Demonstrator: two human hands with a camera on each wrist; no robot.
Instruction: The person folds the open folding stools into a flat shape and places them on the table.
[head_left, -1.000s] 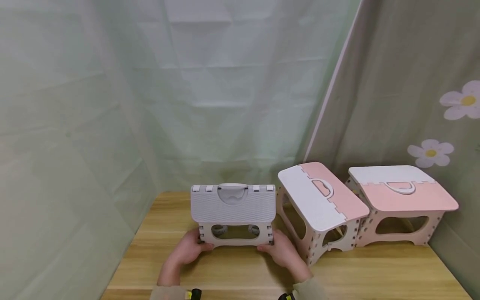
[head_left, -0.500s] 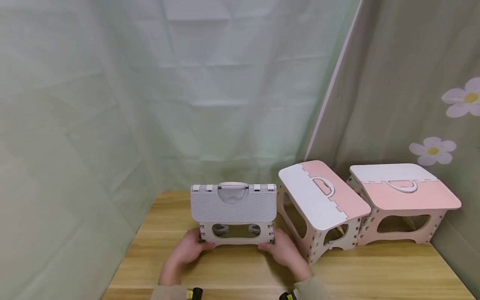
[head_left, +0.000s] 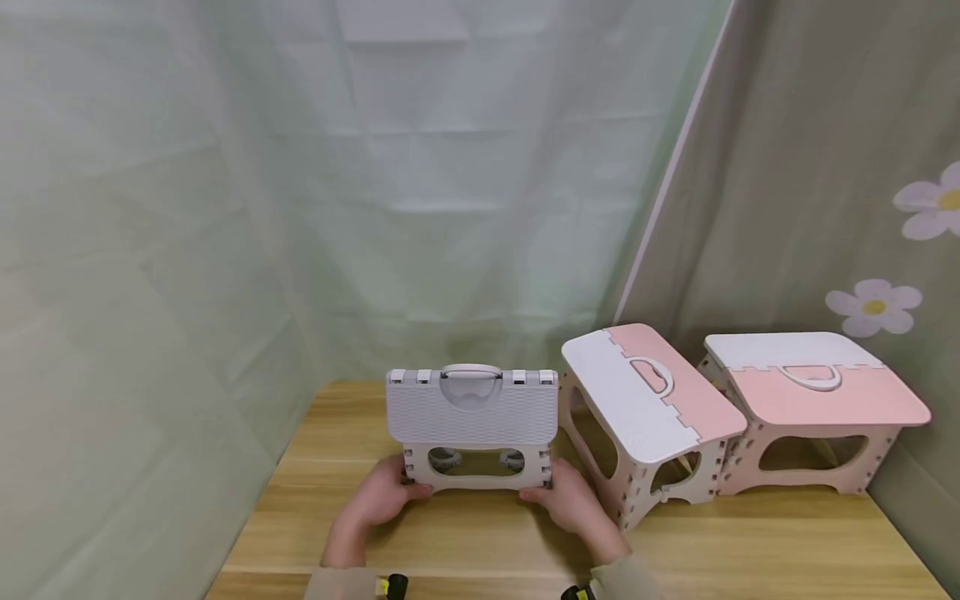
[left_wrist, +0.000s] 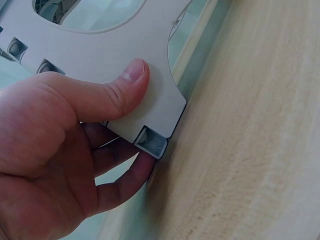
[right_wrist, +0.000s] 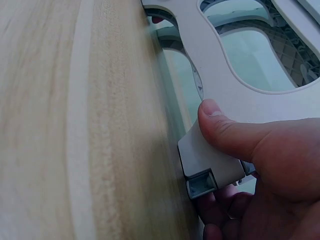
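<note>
A grey-white folding stool [head_left: 472, 421] stands partly folded on the wooden table, its carry handle [head_left: 471, 369] at the top edge and its textured seat half facing me. My left hand [head_left: 382, 493] grips the lower left corner of its leg panel. In the left wrist view the thumb [left_wrist: 127, 90] lies on the panel's face, with the other fingers curled behind the edge. At the lower right corner my right hand [head_left: 566, 497] holds the panel the same way. Its thumb [right_wrist: 225, 132] presses the front in the right wrist view, fingers behind and partly hidden.
Just right of the grey-white stool, an unfolded pink-and-white stool [head_left: 652, 400] stands at an angle. Beyond it, a second pink-and-white stool [head_left: 817, 392] is also unfolded. Pale green curtain [head_left: 450, 208] hangs behind the table [head_left: 300, 500], and a darker flowered curtain [head_left: 750, 208] hangs at right.
The whole head view has shifted slightly. Both hands keep the same hold on the grey-white stool, and the stools stay in place.
</note>
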